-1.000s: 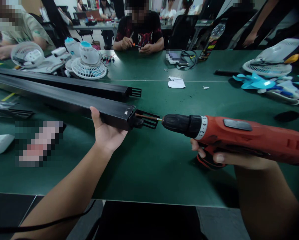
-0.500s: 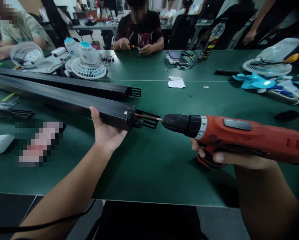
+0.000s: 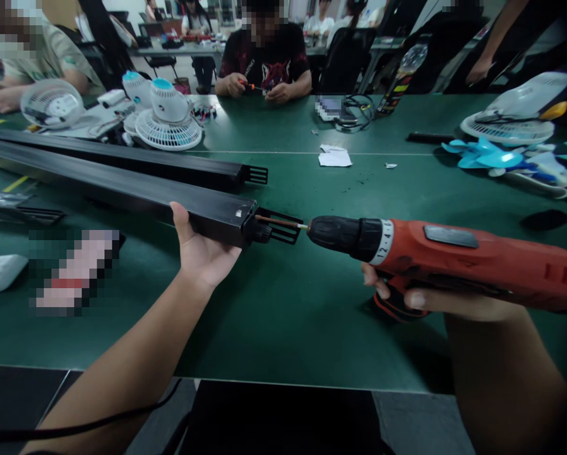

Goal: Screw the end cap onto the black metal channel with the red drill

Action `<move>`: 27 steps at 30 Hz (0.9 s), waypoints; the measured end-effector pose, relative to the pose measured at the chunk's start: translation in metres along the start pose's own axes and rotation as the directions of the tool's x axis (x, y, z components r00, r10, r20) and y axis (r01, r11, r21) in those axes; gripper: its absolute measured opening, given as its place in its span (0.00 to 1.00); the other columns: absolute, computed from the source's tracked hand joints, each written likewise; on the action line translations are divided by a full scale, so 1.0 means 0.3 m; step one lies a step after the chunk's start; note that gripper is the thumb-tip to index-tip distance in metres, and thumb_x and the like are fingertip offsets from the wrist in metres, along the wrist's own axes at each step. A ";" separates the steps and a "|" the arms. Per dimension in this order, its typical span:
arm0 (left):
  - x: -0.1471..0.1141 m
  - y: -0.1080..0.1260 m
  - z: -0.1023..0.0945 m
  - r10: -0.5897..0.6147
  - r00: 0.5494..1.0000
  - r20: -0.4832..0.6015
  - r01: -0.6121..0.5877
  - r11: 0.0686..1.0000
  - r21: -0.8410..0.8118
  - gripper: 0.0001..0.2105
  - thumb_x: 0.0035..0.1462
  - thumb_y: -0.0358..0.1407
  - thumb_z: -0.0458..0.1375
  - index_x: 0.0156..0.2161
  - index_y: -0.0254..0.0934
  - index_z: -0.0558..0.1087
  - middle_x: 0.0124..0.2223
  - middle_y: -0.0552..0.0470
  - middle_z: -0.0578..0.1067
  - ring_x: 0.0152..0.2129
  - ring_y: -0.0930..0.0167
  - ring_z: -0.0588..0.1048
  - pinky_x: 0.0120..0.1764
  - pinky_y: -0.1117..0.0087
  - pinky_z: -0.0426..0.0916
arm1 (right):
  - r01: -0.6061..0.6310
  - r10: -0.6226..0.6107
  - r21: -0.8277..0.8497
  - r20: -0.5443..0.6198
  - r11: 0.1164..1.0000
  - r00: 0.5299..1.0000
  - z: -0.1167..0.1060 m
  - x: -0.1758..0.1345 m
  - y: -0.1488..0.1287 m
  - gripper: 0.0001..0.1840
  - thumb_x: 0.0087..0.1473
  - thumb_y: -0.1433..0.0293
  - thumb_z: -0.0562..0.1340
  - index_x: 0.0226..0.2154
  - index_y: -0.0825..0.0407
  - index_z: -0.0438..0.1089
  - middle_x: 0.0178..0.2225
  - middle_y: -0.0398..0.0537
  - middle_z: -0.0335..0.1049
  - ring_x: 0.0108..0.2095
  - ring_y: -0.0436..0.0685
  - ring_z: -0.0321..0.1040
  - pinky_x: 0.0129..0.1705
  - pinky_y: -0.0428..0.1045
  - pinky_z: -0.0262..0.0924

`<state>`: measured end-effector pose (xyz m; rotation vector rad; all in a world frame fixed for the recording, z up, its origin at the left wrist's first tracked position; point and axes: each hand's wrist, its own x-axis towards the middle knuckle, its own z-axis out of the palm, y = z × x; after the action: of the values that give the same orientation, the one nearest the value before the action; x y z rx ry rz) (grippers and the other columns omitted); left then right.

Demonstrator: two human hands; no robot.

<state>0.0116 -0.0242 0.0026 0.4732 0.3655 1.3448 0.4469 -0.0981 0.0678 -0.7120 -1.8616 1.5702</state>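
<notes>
My left hand grips the near end of a long black rectangular bar from below, thumb along its front side. A slotted black bracket and a small dark knob stick out of that end. My right hand is closed round the handle of a red cordless drill with a black chuck. From the chuck a long thin bit reaches to the bar's end face, passing beside the bracket. Whether the tip sits in a screw is too small to tell.
A second black bar lies behind the first. Fan parts stand at the back left, with blue fan blades at the right. A phone lies at left, and white paper further back. A person sits opposite.
My hands, the bar and the drill stay practically where they were. Across the table, the seated person's hands have shifted slightly.
</notes>
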 end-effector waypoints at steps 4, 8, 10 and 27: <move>-0.001 -0.009 0.018 0.017 0.999 -0.048 -0.017 1.000 -0.013 0.47 0.76 0.74 0.71 0.87 0.51 0.74 0.69 0.46 0.93 0.76 0.47 0.87 0.70 0.53 0.88 | -0.014 0.014 -0.001 0.014 1.000 1.000 -0.004 -0.003 0.005 0.16 0.82 0.58 0.79 0.64 0.45 0.92 0.39 0.53 0.86 0.27 0.56 0.79 0.25 0.47 0.80; -0.004 -0.011 0.032 0.010 0.995 -0.101 -0.012 1.000 -0.020 0.45 0.77 0.75 0.69 0.83 0.49 0.79 0.71 0.45 0.92 0.78 0.46 0.85 0.70 0.53 0.88 | 0.041 -0.041 -0.034 -0.003 0.999 0.999 -0.003 -0.004 0.009 0.16 0.82 0.60 0.79 0.66 0.44 0.91 0.40 0.52 0.87 0.27 0.56 0.81 0.25 0.45 0.81; -0.004 -0.007 0.030 -0.002 0.995 -0.104 -0.003 0.999 -0.042 0.43 0.78 0.74 0.68 0.83 0.49 0.79 0.72 0.45 0.91 0.78 0.45 0.84 0.70 0.52 0.88 | 0.059 -0.059 -0.036 -0.008 0.998 0.998 -0.001 -0.003 0.010 0.15 0.82 0.61 0.79 0.66 0.44 0.91 0.40 0.52 0.87 0.26 0.55 0.81 0.25 0.45 0.81; 0.004 -0.016 0.008 0.027 0.999 -0.030 -0.028 0.999 -0.022 0.47 0.78 0.74 0.69 0.87 0.49 0.74 0.71 0.44 0.92 0.79 0.44 0.84 0.70 0.51 0.87 | 0.116 -0.113 -0.141 0.031 0.983 0.993 -0.006 -0.001 0.010 0.17 0.85 0.61 0.76 0.70 0.39 0.88 0.43 0.50 0.86 0.28 0.56 0.83 0.25 0.45 0.81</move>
<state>0.0170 -0.0241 0.0023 0.4411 0.3688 1.3821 0.4486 -0.0965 0.0651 -0.6385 -2.0101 1.3900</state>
